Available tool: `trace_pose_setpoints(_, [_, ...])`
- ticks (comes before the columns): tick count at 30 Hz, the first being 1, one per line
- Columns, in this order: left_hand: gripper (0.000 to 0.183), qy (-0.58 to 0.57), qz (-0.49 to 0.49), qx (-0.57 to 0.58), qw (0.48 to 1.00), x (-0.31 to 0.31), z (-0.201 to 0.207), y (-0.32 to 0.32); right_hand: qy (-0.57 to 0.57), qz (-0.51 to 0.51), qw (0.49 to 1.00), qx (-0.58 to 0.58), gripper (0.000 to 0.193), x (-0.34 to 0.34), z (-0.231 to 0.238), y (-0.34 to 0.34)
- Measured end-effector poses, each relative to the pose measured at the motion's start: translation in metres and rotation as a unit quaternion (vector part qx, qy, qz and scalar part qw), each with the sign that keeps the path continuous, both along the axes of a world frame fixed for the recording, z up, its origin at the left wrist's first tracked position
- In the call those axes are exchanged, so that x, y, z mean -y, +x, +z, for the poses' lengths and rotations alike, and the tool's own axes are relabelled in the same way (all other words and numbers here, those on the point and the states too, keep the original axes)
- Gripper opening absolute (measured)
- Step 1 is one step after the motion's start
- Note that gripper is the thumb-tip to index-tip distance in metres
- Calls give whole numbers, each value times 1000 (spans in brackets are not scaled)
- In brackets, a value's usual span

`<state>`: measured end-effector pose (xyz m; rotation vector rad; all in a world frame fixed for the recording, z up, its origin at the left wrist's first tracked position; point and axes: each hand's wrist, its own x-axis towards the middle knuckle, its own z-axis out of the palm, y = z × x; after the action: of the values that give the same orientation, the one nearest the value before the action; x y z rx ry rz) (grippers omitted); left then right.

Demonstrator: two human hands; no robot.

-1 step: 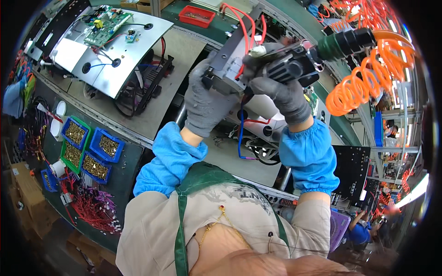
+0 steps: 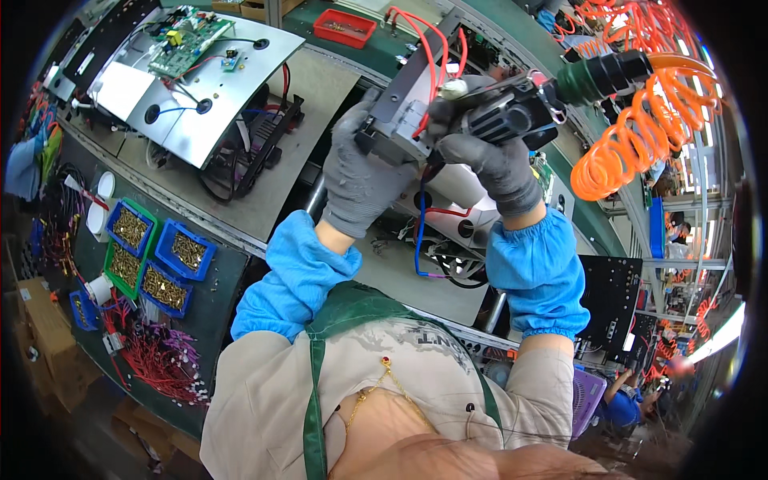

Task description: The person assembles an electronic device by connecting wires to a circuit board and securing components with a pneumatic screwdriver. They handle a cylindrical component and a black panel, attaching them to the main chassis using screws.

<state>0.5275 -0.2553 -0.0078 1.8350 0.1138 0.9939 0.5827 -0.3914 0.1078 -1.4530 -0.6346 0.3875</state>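
My left hand [image 2: 358, 164], in a grey glove, is closed round the near end of a long grey metal housing [image 2: 408, 100] with red wires looping over it. My right hand [image 2: 496, 172], gloved too, grips a black ribbed air tool [image 2: 500, 120] beside that housing. Towards the right the tool runs into a green and black cylinder [image 2: 592, 80], by the orange coiled hose [image 2: 612, 164]. Its working tip is hidden among the fingers. Under both hands hang a blue wire [image 2: 420, 232] and a red one, next to a pale metal panel with round black grommets.
At left, a silver panel [image 2: 232, 68] carries a green circuit board [image 2: 188, 48]. Blue and green bins [image 2: 188, 252] of brass-coloured screws stand nearer me, beside red wire bundles [image 2: 164, 360]. A red tray [image 2: 344, 30] lies at the back. Another person [image 2: 624, 406] is far right.
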Motion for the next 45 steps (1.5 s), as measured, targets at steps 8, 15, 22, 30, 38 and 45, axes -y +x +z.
trace_pose_setpoints(8, [84,25,-90,41,995,-10,8,-3,16,-97,995,12,32,1,-4,-5])
trace_pose_setpoints(15, [65,93,-144,-123,978,-66,-68,-92,6,-63,995,71,42,-6,-12,-3])
trace_pose_setpoints(22, [30,-38,174,-431,885,-211,-138,-219,4,-41,998,48,47,19,-21,13])
trace_pose_setpoints(30, [42,-56,456,-556,693,-334,-210,-323,-29,-108,992,62,55,15,-20,10])
trace_pose_setpoints(38, [46,41,451,-519,725,-327,-217,-310,-8,-131,990,41,52,15,-21,10])
trace_pose_setpoints(45, [33,197,406,-411,792,-372,-176,-248,-9,-68,998,-7,51,14,-13,6])
